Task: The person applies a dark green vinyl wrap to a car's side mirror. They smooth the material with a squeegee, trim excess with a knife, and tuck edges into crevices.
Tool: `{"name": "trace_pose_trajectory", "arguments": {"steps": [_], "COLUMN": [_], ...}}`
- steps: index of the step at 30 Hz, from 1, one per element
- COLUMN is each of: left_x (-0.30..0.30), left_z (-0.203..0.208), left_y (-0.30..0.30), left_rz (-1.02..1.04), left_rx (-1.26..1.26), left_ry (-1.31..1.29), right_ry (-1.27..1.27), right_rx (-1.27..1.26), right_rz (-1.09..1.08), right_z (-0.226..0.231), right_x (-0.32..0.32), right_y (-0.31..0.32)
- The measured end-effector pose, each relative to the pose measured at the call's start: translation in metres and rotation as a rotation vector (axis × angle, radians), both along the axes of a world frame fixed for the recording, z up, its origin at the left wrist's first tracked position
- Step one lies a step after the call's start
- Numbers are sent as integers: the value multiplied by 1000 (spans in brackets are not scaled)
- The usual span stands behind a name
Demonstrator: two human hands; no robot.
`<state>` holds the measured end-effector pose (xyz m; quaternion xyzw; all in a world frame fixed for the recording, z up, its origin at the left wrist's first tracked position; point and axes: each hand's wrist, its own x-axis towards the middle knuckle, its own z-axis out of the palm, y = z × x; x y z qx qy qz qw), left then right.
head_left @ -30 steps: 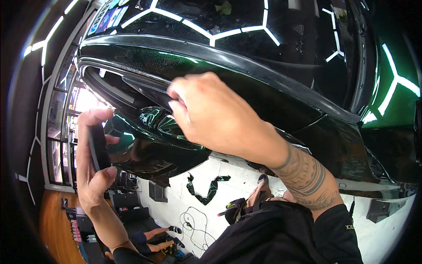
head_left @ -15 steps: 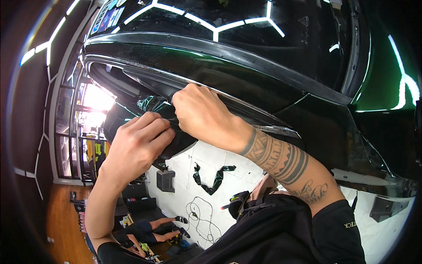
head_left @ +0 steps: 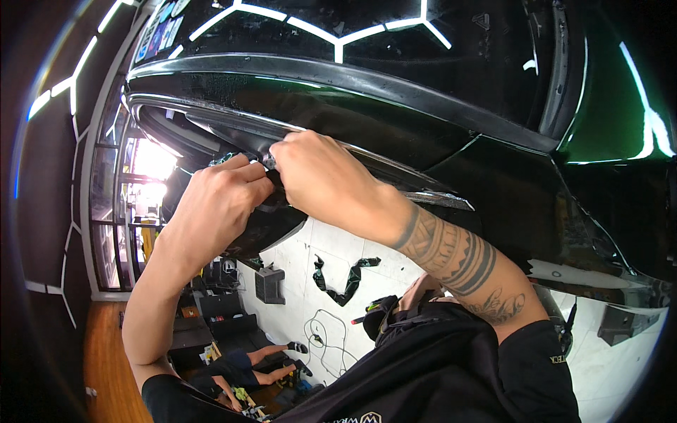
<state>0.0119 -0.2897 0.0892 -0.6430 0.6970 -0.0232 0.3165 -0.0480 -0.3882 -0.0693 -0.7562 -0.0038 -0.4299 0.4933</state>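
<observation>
Along the edge of a dark green, glossy car body panel point(head_left: 395, 130), both my hands work close together. My left hand point(head_left: 229, 190) is closed, its fingertips pinched on dark, shiny material, seemingly film, that is mostly covered by the fingers. A scrap of crumpled glossy film point(head_left: 224, 159) shows just beyond its knuckles. My right hand point(head_left: 317, 169) lies against the trim strip point(head_left: 367, 156) with its fingers curled at the panel edge. Whatever sits between the right fingertips is too hidden to name.
Below, a crumpled strip of dark film point(head_left: 343, 287) lies on the white tiled floor point(head_left: 296, 282) beside a dark grey step block point(head_left: 269, 285). A looped cable point(head_left: 326, 345) is nearby. Another person point(head_left: 240, 370) is low down at the lower left.
My left hand has moved up and in toward the panel edge, close against the right fingertips. Less crumpled film shows now. My right hand has shifted slightly left.
</observation>
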Motion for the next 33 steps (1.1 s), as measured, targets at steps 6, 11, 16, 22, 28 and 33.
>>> {"name": "trace_pose_trajectory", "arguments": {"steps": [6, 11, 16, 22, 28, 33], "left_x": [7, 9, -6, 3, -10, -15], "left_z": [8, 23, 5, 19, 30, 11], "left_y": [-5, -4, 0, -7, -11, -5], "left_rz": [7, 9, 25, 49, 11, -7], "left_rx": [43, 60, 44, 94, 46, 64], "left_ry": [-41, -8, 21, -131, -139, -236], "right_ry": [33, -69, -81, -95, -105, -94], "right_rx": [107, 134, 118, 92, 118, 124], "right_rz": [-127, -145, -154, -165, -145, -140], "right_z": [-11, -21, -23, -26, -25, -24], "right_x": [-51, -79, -85, -85, -84, -84], "right_y": [-8, -21, -22, -22, -20, -23]}}
